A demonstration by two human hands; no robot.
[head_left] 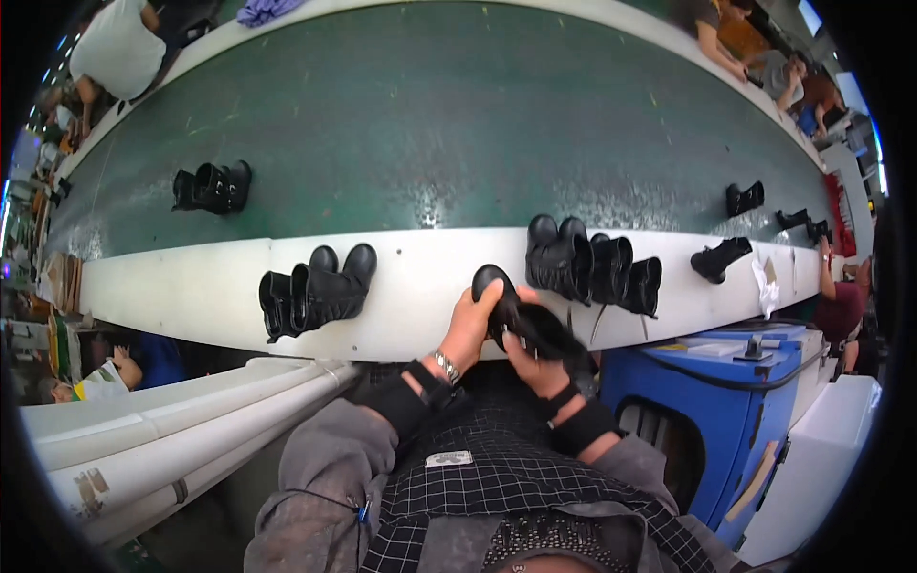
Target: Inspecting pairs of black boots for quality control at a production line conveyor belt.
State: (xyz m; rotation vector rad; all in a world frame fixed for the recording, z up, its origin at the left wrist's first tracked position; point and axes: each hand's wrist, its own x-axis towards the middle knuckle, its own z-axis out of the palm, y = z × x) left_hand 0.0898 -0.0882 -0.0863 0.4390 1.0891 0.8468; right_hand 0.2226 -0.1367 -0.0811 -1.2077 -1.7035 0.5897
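Observation:
A black boot (540, 328) is held in both hands above the near edge of the white ledge. My left hand (470, 325) grips it by the toe end, thumb on top of the rounded toe. Below the boot's middle, my right hand (537, 367) is closed round its side, fingers partly hidden by the boot. The shaft points to the right and is somewhat blurred. To the left, a pair of black boots (325, 291) rests on the ledge. Close by on the right stand several more black boots (559, 260), with loose laces hanging down.
Beyond the white ledge (430, 263) runs a wide green belt (411, 115) carrying more boots (212, 187). A single boot (718, 260) lies farther right. White pipes (191, 420) stand at my left, a blue machine (707, 411) at my right. Other people (117, 50) sit along the line.

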